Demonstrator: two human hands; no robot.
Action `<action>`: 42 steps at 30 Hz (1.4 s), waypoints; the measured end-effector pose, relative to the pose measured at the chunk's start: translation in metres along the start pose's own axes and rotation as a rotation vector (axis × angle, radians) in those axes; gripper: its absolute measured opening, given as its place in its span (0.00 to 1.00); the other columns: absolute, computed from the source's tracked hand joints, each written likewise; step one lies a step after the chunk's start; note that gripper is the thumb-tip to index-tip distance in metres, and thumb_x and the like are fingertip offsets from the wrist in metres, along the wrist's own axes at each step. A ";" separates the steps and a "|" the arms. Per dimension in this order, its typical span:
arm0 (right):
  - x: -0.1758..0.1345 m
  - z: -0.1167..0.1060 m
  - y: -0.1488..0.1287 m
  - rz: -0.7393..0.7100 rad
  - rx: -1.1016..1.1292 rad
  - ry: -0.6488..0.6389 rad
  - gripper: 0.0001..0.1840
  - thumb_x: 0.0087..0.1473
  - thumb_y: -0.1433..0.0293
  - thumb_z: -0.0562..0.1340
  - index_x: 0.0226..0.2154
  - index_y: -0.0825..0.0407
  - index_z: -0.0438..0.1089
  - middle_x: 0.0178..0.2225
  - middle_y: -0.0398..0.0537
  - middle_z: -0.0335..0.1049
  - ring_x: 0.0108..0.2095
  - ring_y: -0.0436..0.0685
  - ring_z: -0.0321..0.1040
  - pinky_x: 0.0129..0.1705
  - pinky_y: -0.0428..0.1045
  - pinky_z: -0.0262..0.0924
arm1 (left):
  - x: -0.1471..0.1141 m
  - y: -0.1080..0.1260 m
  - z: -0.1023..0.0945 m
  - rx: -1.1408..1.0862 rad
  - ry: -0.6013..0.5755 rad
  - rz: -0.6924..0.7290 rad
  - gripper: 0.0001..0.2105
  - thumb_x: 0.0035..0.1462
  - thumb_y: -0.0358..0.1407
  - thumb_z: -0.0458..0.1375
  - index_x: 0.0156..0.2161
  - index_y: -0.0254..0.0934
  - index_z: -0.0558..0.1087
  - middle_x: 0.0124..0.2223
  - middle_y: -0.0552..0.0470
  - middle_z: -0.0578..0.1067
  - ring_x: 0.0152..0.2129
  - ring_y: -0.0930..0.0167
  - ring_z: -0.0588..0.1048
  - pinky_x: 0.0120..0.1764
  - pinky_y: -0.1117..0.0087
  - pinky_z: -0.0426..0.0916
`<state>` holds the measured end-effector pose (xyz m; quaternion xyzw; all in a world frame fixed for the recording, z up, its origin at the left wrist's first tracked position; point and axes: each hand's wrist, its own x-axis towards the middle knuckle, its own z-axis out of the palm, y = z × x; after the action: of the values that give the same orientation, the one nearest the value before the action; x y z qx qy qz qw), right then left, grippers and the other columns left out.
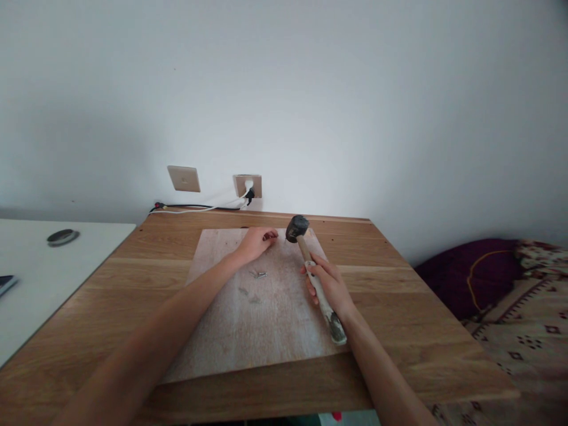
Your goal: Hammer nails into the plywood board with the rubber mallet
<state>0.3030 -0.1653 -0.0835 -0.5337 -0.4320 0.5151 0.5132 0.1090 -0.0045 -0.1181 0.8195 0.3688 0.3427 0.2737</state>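
Note:
My right hand is wrapped round the pale, worn handle of a hammer. Its dark, blocky head is raised over the far right part of a whitish wooden board. To the left of the hammer head, my left hand rests at the board's far side with thumb and fingertips pinched together. Whatever sits in that pinch is too small to make out. Nearer to me, a small pile of nails lies on the board, below my left hand.
The board lies on a brown wooden table against a white wall. Cables run along the table's back edge to a wall socket. At left is a white table with a roll of tape. Patterned fabric lies at right.

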 end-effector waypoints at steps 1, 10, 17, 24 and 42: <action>0.000 0.000 0.000 0.001 -0.002 -0.002 0.16 0.46 0.58 0.64 0.35 0.51 0.69 0.29 0.40 0.71 0.13 0.44 0.56 0.08 0.43 0.53 | 0.000 0.001 0.000 0.007 -0.002 -0.002 0.04 0.57 0.27 0.62 0.36 0.37 0.79 0.33 0.52 0.82 0.32 0.67 0.79 0.42 0.66 0.73; 0.002 0.003 -0.006 0.029 -0.067 -0.030 0.15 0.47 0.57 0.63 0.33 0.51 0.69 0.18 0.36 0.65 0.10 0.46 0.53 0.09 0.43 0.51 | 0.001 0.000 0.004 0.055 -0.004 -0.011 0.02 0.53 0.28 0.63 0.33 0.36 0.77 0.30 0.52 0.78 0.29 0.67 0.76 0.37 0.67 0.70; 0.015 0.016 -0.018 0.004 -0.105 -0.055 0.11 0.48 0.59 0.63 0.30 0.49 0.70 0.14 0.35 0.62 0.10 0.48 0.53 0.10 0.44 0.50 | -0.001 0.001 0.004 -0.022 0.034 -0.072 0.10 0.52 0.25 0.65 0.41 0.36 0.77 0.34 0.51 0.82 0.32 0.66 0.80 0.40 0.67 0.72; 0.009 0.022 -0.008 0.000 -0.104 -0.085 0.12 0.48 0.59 0.64 0.33 0.49 0.71 0.22 0.39 0.69 0.12 0.47 0.56 0.10 0.44 0.52 | 0.001 -0.005 0.006 -0.094 0.054 -0.077 0.15 0.51 0.24 0.67 0.44 0.34 0.75 0.35 0.49 0.83 0.33 0.66 0.82 0.39 0.67 0.74; 0.008 0.019 0.000 -0.010 -0.123 -0.078 0.19 0.48 0.60 0.64 0.42 0.49 0.75 0.31 0.42 0.73 0.14 0.47 0.58 0.10 0.45 0.54 | -0.001 -0.006 -0.005 -0.171 -0.054 -0.043 0.19 0.49 0.24 0.62 0.48 0.35 0.73 0.38 0.50 0.80 0.34 0.67 0.79 0.39 0.66 0.74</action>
<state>0.2846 -0.1558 -0.0833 -0.5413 -0.4852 0.5054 0.4649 0.1019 -0.0004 -0.1193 0.7940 0.3485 0.3445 0.3598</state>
